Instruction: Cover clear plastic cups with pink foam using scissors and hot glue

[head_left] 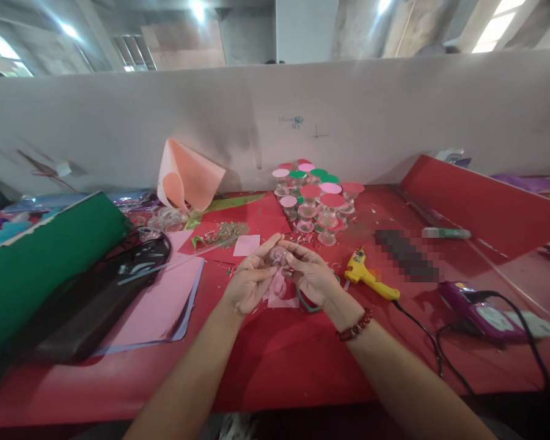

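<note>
Between my two hands, over the middle of the red table, is a small clear plastic cup [278,256]. My left hand [252,278] has its fingers closed round the cup's left side. From the right, my right hand [308,272] pinches it with thumb and fingers. Below the cup lie a pink paper piece [284,299] and a dark green ring [309,305], partly hidden by my right hand. A pink paper square [247,245] rests just beyond my left hand. Farther back stand several clear cup pieces topped with red, pink and green discs [332,200].
A yellow glue gun [371,278] with a black cord lies to the right, near a purple power strip [486,315] and a marker [447,233]. Left are pink sheets [160,305], a black bag [96,293] and a green board [50,263]. A red board [481,201] leans at right.
</note>
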`<action>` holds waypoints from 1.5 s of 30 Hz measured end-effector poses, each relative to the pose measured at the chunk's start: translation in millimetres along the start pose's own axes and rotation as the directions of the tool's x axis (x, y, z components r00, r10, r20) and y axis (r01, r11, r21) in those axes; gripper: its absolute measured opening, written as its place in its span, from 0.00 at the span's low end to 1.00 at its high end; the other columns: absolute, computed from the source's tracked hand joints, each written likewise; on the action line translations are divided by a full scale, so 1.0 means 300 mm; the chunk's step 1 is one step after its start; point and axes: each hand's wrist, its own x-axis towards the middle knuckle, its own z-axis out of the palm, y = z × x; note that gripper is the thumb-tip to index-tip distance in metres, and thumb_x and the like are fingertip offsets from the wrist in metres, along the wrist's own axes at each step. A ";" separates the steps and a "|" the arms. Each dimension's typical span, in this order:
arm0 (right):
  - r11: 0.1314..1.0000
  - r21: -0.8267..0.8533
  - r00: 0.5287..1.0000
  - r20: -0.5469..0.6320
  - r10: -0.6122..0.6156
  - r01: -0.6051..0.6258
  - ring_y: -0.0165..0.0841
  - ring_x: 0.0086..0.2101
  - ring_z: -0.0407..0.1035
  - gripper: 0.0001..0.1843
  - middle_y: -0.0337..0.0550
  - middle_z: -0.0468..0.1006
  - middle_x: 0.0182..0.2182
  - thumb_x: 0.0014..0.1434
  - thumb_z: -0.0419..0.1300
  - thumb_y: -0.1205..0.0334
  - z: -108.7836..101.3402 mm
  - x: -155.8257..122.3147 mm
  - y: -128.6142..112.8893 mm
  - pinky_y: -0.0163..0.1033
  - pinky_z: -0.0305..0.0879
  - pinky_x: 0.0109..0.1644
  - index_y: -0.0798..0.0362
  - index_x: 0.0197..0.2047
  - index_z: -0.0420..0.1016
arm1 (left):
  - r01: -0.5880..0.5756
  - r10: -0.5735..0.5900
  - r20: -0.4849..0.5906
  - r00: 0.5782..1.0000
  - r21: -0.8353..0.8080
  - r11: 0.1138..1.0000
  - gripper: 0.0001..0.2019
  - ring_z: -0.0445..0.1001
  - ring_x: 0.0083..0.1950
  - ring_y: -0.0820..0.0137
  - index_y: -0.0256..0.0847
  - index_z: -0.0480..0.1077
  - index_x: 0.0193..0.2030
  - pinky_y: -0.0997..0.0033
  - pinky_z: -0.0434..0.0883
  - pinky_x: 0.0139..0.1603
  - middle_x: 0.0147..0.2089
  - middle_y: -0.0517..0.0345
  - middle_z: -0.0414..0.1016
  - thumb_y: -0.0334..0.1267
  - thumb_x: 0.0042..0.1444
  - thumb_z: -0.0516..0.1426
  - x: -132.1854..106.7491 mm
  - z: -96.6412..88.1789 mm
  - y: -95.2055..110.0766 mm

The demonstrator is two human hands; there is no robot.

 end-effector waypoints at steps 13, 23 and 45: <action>0.977 -0.134 0.974 -0.130 -0.183 0.166 0.24 0.25 0.60 0.12 0.34 0.70 0.27 0.48 0.68 0.60 -0.017 0.001 -0.034 0.33 0.54 0.26 0.50 0.38 0.76 | -0.119 0.390 -0.226 0.893 0.717 0.687 0.09 0.70 0.28 0.69 0.40 0.76 0.27 0.68 0.67 0.36 0.24 0.58 0.74 0.39 0.54 0.58 0.049 -0.083 -0.001; 0.908 -0.334 0.935 -0.156 -0.318 0.253 0.28 0.28 0.70 0.22 0.32 0.75 0.24 0.46 0.69 0.57 0.005 -0.001 -0.023 0.34 0.64 0.35 0.51 0.43 0.69 | -0.236 0.385 0.010 0.923 0.804 0.546 0.14 0.74 0.45 0.65 0.42 0.77 0.46 0.64 0.69 0.49 0.42 0.52 0.77 0.42 0.56 0.58 0.032 -0.063 0.005; 0.076 -0.996 0.922 -0.072 -0.380 -0.046 0.32 0.25 0.68 0.14 0.41 0.75 0.21 0.60 0.57 0.56 -0.026 -0.042 -0.105 0.35 0.56 0.30 0.53 0.25 0.72 | -0.150 0.150 -0.006 0.989 -0.044 0.988 0.21 0.74 0.46 0.69 0.47 0.74 0.50 0.70 0.72 0.46 0.49 0.56 0.76 0.29 0.47 0.65 0.011 -0.049 0.016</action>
